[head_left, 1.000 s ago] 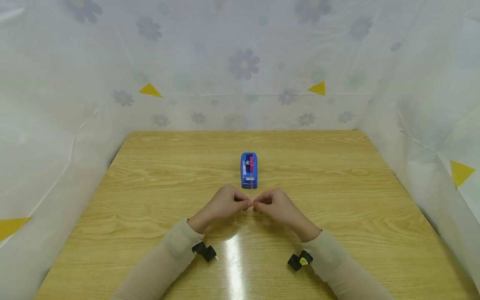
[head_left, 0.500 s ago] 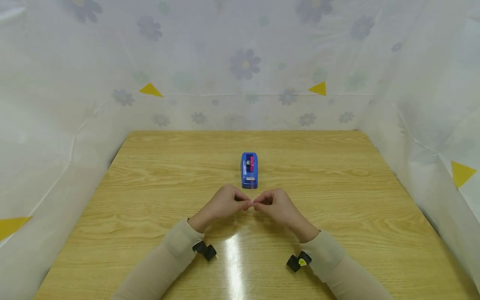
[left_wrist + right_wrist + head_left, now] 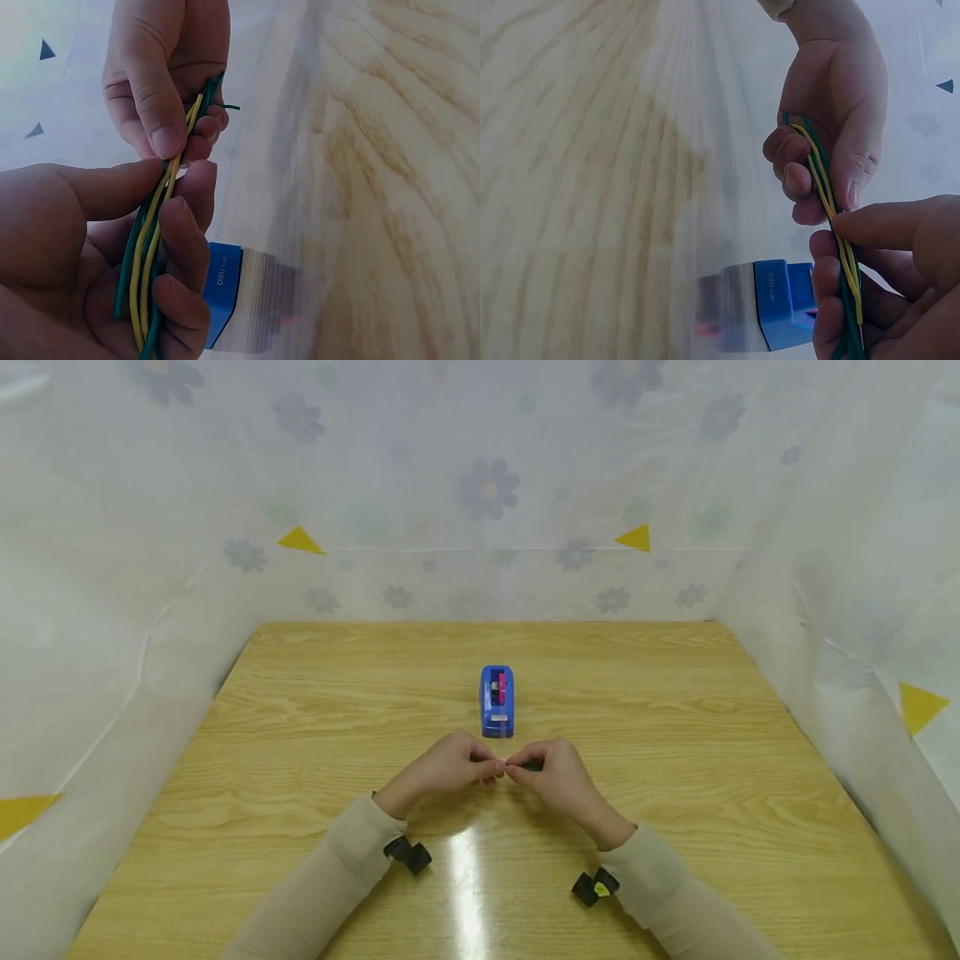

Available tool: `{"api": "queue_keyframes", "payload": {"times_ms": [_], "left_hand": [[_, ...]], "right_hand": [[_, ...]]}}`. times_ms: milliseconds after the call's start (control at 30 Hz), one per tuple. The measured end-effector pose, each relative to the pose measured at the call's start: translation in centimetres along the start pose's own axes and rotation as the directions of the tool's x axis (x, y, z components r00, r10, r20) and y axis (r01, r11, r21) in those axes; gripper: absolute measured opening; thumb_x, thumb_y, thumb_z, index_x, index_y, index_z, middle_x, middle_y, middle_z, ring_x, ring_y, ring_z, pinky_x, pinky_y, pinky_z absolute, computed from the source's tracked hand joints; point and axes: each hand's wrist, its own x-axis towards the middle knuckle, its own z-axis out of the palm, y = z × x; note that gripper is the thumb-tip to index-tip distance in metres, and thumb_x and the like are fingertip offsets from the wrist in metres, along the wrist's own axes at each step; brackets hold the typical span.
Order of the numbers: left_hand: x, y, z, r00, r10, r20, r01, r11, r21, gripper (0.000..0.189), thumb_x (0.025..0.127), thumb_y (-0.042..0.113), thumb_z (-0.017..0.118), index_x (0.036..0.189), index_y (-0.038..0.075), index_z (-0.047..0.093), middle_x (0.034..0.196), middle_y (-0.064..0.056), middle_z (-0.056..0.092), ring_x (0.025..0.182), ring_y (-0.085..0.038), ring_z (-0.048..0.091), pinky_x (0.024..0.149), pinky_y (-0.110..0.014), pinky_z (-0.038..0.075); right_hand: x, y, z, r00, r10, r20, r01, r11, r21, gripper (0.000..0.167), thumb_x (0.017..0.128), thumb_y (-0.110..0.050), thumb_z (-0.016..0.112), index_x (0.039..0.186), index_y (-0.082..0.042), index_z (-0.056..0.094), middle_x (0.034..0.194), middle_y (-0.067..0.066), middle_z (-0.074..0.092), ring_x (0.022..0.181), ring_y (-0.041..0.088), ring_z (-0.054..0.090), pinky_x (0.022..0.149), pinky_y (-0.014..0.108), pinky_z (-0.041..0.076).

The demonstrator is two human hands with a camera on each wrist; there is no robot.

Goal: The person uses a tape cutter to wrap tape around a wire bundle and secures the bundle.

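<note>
A bundle of thin green and yellow wires (image 3: 134, 291) runs between my two hands in both wrist views. My left hand (image 3: 450, 763) grips one part, thumb pressing it against the curled fingers. My right hand (image 3: 561, 777) pinches the bundle right beside the left fingertips, its other fingers curled round the remaining length. Some wire ends stick out past the right fingers. From the head view the wires are mostly hidden, with a bit of green inside the right hand. Just beyond the hands stands a blue tape dispenser (image 3: 487, 706) holding a pink-cored roll (image 3: 503, 687).
The wood-grain table (image 3: 660, 693) spreads around the hands. White flowered sheeting (image 3: 405, 468) encloses its back and sides, with yellow triangles stuck on it. Each wrist carries a small black camera, the left camera (image 3: 408, 854) and the right camera (image 3: 594, 887).
Both hands stay almost in place. The right hand has turned slightly, and green wire now shows between its thumb and fingers in the head view. The tape dispenser has not moved.
</note>
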Motion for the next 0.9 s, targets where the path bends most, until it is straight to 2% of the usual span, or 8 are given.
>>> {"api": "queue_keyframes", "payload": {"times_ms": [167, 367, 633, 733, 900], "left_hand": [[0.1, -0.06, -0.16, 0.998, 0.018, 0.053, -0.016, 0.999, -0.033, 0.027, 0.102, 0.021, 0.058, 0.095, 0.003, 0.078, 0.077, -0.009, 0.072, 0.055, -0.009, 0.048, 0.049, -0.021, 0.034], [0.14, 0.15, -0.2, 0.998, 0.021, 0.066, -0.019, 0.999, -0.035, 0.028, 0.103, 0.019, 0.056, 0.096, 0.002, 0.078, 0.077, -0.01, 0.072, 0.056, -0.011, 0.049, 0.05, -0.022, 0.035], [0.14, 0.23, 0.04, 0.999, 0.027, -0.016, -0.026, 0.996, 0.086, 0.027, 0.1, 0.023, 0.061, 0.088, 0.008, 0.08, 0.077, -0.003, 0.072, 0.046, -0.007, 0.034, 0.045, -0.022, 0.027], [0.03, 0.33, 0.22, 0.998, 0.04, -0.052, -0.032, 0.99, 0.141, 0.026, 0.099, 0.024, 0.062, 0.086, 0.01, 0.08, 0.078, 0.0, 0.073, 0.045, -0.007, 0.033, 0.045, -0.022, 0.026], [-0.21, 0.46, 0.53, 0.991, 0.102, -0.089, -0.082, 0.974, 0.21, 0.025, 0.099, 0.022, 0.064, 0.084, 0.011, 0.08, 0.073, 0.001, 0.071, 0.047, -0.006, 0.037, 0.046, -0.022, 0.028]], "right_hand": [[-0.15, 0.02, 0.12, 0.999, -0.047, -0.027, 0.046, 0.998, -0.048, 0.004, 0.086, -0.011, 0.078, 0.085, -0.007, 0.079, 0.084, -0.003, 0.073, 0.08, 0.012, 0.067, 0.071, 0.028, 0.054], [-0.3, 0.02, 0.17, 0.995, -0.088, -0.046, 0.084, 0.993, -0.081, 0.005, 0.086, -0.01, 0.078, 0.085, -0.006, 0.079, 0.085, -0.002, 0.074, 0.081, 0.014, 0.068, 0.07, 0.029, 0.055], [-0.17, 0.14, 0.23, 0.997, -0.046, -0.059, 0.043, 0.998, -0.041, 0.006, 0.084, -0.013, 0.081, 0.085, -0.007, 0.08, 0.083, -0.004, 0.073, 0.08, 0.014, 0.068, 0.069, 0.028, 0.054], [-0.06, 0.21, 0.18, 0.999, -0.024, -0.046, 0.024, 1.0, -0.009, 0.006, 0.084, -0.013, 0.081, 0.086, -0.007, 0.079, 0.084, -0.003, 0.073, 0.079, 0.015, 0.066, 0.067, 0.028, 0.053], [0.11, 0.38, -0.03, 1.0, -0.009, -0.002, 0.009, 1.0, 0.024, 0.005, 0.086, -0.012, 0.078, 0.09, -0.009, 0.078, 0.087, -0.002, 0.072, 0.08, 0.015, 0.063, 0.069, 0.028, 0.053]]}}
